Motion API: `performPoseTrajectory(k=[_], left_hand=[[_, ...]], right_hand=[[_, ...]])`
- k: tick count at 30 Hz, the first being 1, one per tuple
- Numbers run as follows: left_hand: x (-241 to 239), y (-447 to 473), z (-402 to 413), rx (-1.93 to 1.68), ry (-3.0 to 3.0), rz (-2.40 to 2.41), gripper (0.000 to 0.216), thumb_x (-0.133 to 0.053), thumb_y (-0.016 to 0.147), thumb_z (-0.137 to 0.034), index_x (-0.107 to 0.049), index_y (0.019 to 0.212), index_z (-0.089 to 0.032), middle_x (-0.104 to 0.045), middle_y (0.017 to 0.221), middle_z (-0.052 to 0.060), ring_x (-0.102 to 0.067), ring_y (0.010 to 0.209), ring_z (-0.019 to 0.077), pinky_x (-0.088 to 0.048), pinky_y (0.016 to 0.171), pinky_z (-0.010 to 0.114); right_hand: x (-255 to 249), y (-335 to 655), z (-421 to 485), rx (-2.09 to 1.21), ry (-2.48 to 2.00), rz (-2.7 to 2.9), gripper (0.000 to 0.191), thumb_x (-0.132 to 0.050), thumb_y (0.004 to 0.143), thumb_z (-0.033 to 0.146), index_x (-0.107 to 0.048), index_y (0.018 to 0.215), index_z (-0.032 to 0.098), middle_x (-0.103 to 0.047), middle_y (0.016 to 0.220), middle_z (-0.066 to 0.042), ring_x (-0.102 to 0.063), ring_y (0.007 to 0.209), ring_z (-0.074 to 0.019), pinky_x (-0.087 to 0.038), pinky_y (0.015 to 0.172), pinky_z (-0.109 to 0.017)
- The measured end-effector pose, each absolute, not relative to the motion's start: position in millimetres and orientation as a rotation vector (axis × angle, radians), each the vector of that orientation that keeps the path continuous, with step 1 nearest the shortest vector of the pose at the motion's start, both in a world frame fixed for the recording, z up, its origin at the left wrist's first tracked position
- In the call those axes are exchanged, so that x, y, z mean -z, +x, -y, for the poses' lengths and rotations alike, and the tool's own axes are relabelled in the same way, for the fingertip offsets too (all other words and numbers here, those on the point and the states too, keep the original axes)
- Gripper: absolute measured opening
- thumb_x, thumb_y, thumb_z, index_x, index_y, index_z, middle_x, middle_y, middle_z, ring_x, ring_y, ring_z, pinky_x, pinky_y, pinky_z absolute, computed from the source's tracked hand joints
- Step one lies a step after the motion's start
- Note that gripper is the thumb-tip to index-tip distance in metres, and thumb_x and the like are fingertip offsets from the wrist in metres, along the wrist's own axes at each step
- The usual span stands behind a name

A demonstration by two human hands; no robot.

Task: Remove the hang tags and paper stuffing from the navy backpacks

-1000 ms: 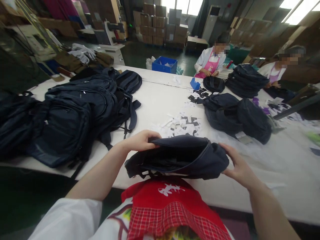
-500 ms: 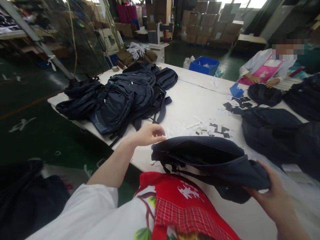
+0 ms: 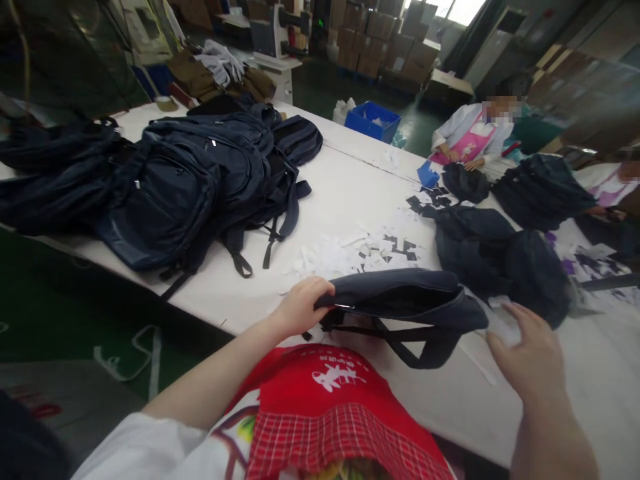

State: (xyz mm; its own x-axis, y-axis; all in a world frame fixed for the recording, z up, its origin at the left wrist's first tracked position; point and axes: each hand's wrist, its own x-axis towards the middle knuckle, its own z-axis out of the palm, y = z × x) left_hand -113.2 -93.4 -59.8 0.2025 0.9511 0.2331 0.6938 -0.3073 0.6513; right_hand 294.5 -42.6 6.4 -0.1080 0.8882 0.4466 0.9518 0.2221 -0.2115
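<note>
A dark navy backpack (image 3: 400, 293) lies on its side in front of me, its zipped opening gaping upward and a strap loop hanging below. My left hand (image 3: 303, 307) is closed round its left end, by the zip. Off the right end, my right hand (image 3: 527, 347) pinches a thin, whitish, see-through piece (image 3: 504, 321) that looks like plastic or paper. That piece reaches toward the backpack's edge; whether it is attached there I cannot tell.
Navy backpacks (image 3: 165, 200) are heaped on the white table (image 3: 345, 193) at left, others (image 3: 500, 253) at right. White and black scraps (image 3: 370, 247) lie beyond my hands. Across the table a person in a pink apron (image 3: 465, 143) handles dark fabric near a blue bin (image 3: 373, 121).
My left hand has taken hold of the backpack's left end. My right hand has let go of the right end and moved off it with the whitish piece. The view has swung right.
</note>
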Motion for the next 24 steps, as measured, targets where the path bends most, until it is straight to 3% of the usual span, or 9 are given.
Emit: performPoseTrajectory(k=[2,4,8,14,20,24], left_hand=[[60.4,-94.9,87.8,-0.849,2.117,-1.437,0.015,-0.062,0.080,-0.019,-0.057,0.094,-0.021,-0.062,0.091,0.003,-0.058,0.087,0.0194,-0.048,0.080,0.034],[59.3,-78.3,82.6,-0.826,2.143,-1.374,0.015,-0.061,0.081,-0.019,-0.057,0.095,-0.021,-0.063,0.091,0.003,-0.059,0.087,0.0193,-0.048,0.080,0.033],[55.7,-53.8,73.6,-0.746,2.199,-1.287,0.017,-0.062,0.082,-0.024,-0.057,0.098,-0.020,-0.064,0.094,0.004,-0.059,0.090,0.0207,-0.048,0.081,0.034],[56.6,-37.6,71.3,-0.761,2.145,-1.325,0.015,-0.061,0.084,-0.031,-0.057,0.094,-0.020,-0.066,0.091,0.004,-0.061,0.087,0.0214,-0.049,0.081,0.035],[59.8,-35.1,63.7,-0.718,2.206,-1.243,0.015,-0.058,0.083,-0.031,-0.062,0.094,-0.022,-0.069,0.092,0.003,-0.065,0.086,0.0213,-0.052,0.079,0.035],[76.3,-34.1,62.8,-0.800,2.237,-1.182,0.016,-0.061,0.079,-0.034,-0.066,0.092,-0.026,-0.073,0.091,0.000,-0.069,0.084,0.0214,-0.057,0.077,0.032]], right_hand=[[-28.4,268.3,54.6,0.203,-1.601,1.937,0.041,-0.054,0.082,0.032,-0.059,0.121,0.021,-0.063,0.114,-0.013,-0.058,0.109,-0.0317,-0.043,0.097,-0.049],[-36.1,232.6,64.4,0.025,-1.417,2.040,0.032,-0.057,0.083,0.029,-0.061,0.115,0.022,-0.066,0.104,-0.008,-0.062,0.098,-0.0259,-0.047,0.090,-0.042],[-12.6,169.5,71.5,-0.201,-1.248,2.392,0.018,-0.061,0.084,0.031,-0.065,0.098,0.021,-0.066,0.089,-0.005,-0.059,0.086,-0.0221,-0.044,0.079,-0.037],[13.3,150.0,78.6,-0.301,-1.546,2.510,0.011,-0.062,0.085,0.030,-0.064,0.089,0.019,-0.062,0.087,-0.005,-0.054,0.085,-0.0213,-0.038,0.078,-0.035],[16.6,162.5,83.1,-0.531,-1.593,2.358,0.012,-0.068,0.079,0.027,-0.059,0.081,0.020,-0.060,0.080,0.001,-0.054,0.081,-0.0150,-0.038,0.072,-0.027],[24.1,165.4,95.9,-0.505,-1.673,2.271,0.010,-0.064,0.080,0.029,-0.059,0.079,0.020,-0.062,0.079,0.001,-0.057,0.078,-0.0152,-0.040,0.070,-0.026]])
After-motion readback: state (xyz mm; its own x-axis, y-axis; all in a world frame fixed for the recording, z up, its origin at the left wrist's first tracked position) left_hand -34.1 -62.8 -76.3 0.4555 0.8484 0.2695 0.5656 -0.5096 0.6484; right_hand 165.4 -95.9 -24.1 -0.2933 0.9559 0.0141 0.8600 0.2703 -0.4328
